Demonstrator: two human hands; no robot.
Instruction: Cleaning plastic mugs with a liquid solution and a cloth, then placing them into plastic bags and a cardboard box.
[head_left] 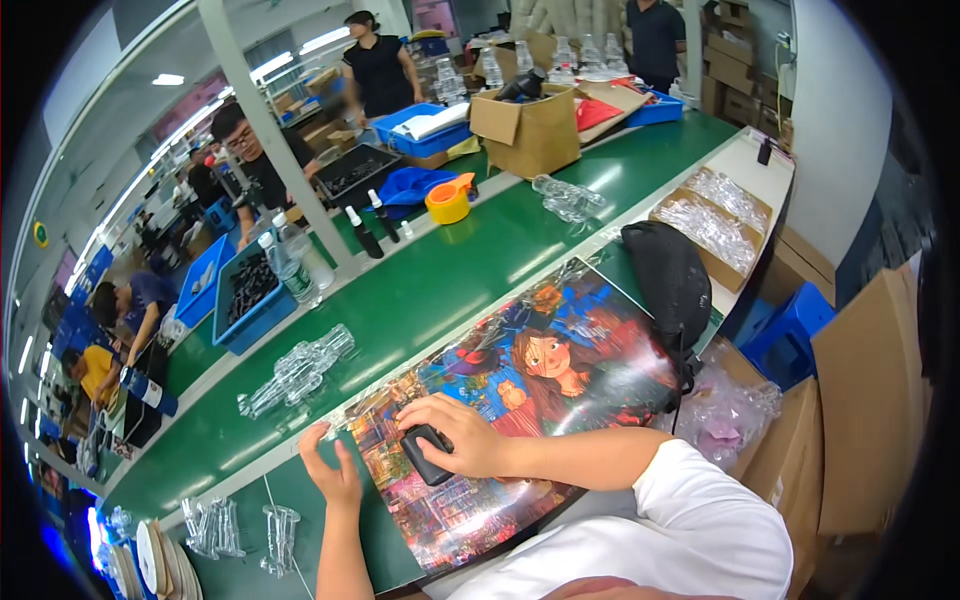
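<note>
Poster [520, 385] lies flat on the green bench [420, 290] in front of you, w/ glossy film on top. Your right hand [462, 432] grips a black scraper [427, 455], pressing it onto poster's lower left. Left hand [332, 468] is spread flat, fingers on poster's left edge.

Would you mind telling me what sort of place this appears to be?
Probably a factory packing line: a long green conveyor belt carries clear plastic parts, with blue plastic bins and brown cardboard boxes alongside several seated workers.

black tool [428, 456] half under right hand [462, 437], poster [520, 400] corner beneath arm
</note>
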